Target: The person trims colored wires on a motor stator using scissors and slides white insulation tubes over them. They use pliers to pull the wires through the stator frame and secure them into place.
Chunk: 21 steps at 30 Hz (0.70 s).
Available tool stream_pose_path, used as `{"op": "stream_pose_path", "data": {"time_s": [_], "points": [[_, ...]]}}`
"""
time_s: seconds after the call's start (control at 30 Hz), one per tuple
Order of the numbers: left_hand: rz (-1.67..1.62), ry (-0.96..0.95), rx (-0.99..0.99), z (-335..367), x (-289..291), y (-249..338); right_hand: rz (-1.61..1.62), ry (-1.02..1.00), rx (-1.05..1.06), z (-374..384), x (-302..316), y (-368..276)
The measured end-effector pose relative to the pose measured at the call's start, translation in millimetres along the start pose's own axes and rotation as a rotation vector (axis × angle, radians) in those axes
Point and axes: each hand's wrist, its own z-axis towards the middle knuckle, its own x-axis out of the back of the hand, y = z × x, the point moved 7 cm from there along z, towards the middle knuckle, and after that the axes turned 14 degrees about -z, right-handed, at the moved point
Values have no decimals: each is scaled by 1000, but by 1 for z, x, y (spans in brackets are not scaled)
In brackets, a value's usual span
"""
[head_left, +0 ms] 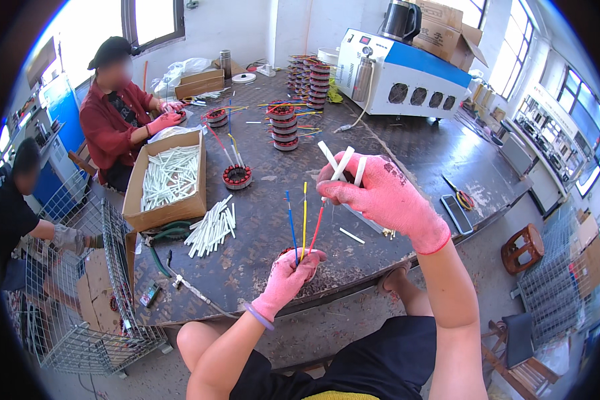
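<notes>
My left hand (288, 281), in a pink glove, is closed around a wound motor stator (286, 252), mostly hidden by the fingers. Blue (292, 223), yellow (305, 212) and red (318, 228) wires rise from it. Above, my pink-gloved right hand (390, 200) pinches several white sleeves (344, 163). Its fingertips are at the top of the red wire; whether a sleeve is around that wire I cannot tell. Farther off, another stator (237, 177) lies on the table, two of its wires covered in white. Loose white sleeves (211, 228) are heaped left of my hands.
A cardboard box (163, 219) of white sleeves stands at left, near a co-worker (117, 113) handling a stator. Stacked stators (285, 130) and a blue-white machine (400, 77) are behind. Scissors (461, 195) and a phone (456, 215) lie right. A wire cage (100, 347) flanks the table.
</notes>
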Motion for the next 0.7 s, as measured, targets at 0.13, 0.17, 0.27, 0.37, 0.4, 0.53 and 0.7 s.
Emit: {"op": "stream_pose_path", "data": {"time_s": [0.13, 0.17, 0.27, 0.37, 0.4, 0.53, 0.7], "points": [[7, -21, -31, -1, -1, 2, -202, -35, -2, -2, -8, 2], [19, -20, -38, -1, -1, 2, -181, -48, -83, -4, -9, 3], [54, -3, -61, 0, -3, 2, 4, 13, -79, -11, -22, 18], [-19, 9, -64, 0, 1, -3, 240, 54, -211, -19, -19, 24], [-61, 12, -61, 0, 3, -5, 340, 66, -258, -21, -18, 26], [-75, 74, -87, 0, -3, 3, 354, -15, -252, -21, -25, 31], [0, 9, -76, 1, 3, -3, 259, -39, -240, -19, -21, 32]]}}
